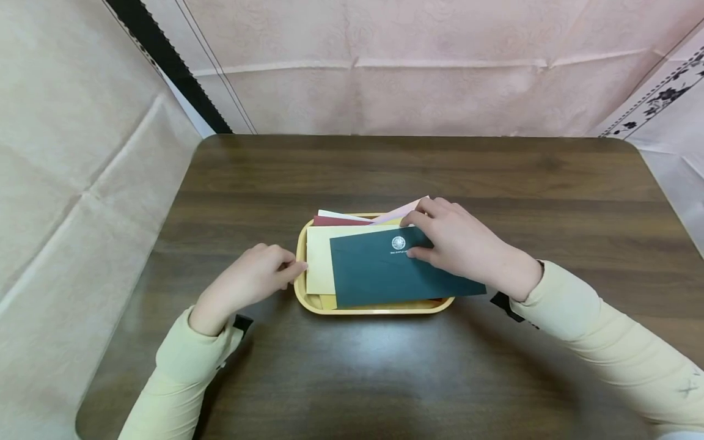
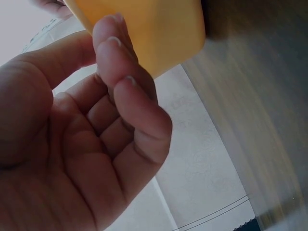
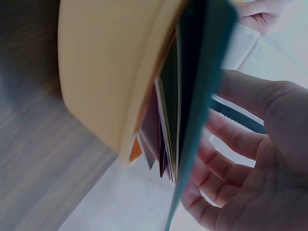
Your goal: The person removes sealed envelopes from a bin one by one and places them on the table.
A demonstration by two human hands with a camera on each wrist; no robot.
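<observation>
A shallow yellow tray holds a stack of paper envelopes. Uppermost is a dark green envelope with a small white round emblem, its right end sticking out past the tray. My right hand holds it near its far edge, thumb on the face and index finger at the edge; the other fingertips are hidden. Below it lies a pale yellow envelope. At the tray's left rim, my left hand has thumb and forefinger pinching the edge, while its other fingers curl beside the tray wall.
Dark red, white and pink papers poke out at the stack's far side. The tray stands on a brown wooden table. Pale patterned cloth hangs behind the table.
</observation>
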